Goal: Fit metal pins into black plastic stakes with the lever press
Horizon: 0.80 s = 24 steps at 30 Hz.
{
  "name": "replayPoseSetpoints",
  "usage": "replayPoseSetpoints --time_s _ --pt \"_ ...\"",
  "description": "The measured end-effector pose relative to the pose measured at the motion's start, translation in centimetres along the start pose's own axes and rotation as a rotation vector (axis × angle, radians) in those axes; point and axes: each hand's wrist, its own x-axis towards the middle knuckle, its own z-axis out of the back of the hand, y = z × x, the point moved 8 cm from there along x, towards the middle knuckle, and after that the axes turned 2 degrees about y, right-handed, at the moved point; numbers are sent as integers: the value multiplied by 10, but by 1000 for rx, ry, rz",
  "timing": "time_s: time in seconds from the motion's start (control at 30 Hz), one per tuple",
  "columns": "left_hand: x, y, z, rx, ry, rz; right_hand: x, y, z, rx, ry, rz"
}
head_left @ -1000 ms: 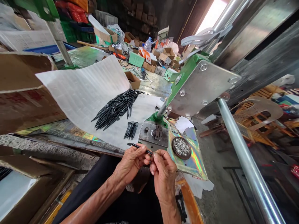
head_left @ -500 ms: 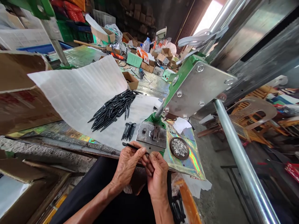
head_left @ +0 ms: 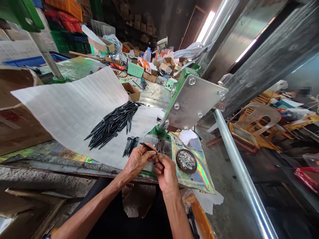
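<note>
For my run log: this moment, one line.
left hand: holds black piece | right hand: at its end | nearby: dish of metal bits, black pile

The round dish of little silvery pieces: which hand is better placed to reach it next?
Probably the right hand: it is nearer the round dish. The left hand is farther off and holds the slim black piece.

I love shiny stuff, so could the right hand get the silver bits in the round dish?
Probably yes: the silver bits lie uncovered in the round dish, near the right hand, and nothing seems between them. The hand does look busy pinching something.
</note>
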Motion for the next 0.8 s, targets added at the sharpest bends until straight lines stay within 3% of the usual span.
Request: replayPoseSetpoints --time_s 0.17,0.3,0.63,0.8 --pt "22 7 0 52 4 -29 13 3 0 8 -15 19" --pt "37 11 1 143 -16 -22 6 9 10 12 -61 44" --pt "54 24 -3 235 37 -24 -81 84 50 -94 -117 141" --pt "56 22 -4 300 59 -63 -106 112 68 -193 -163 124"
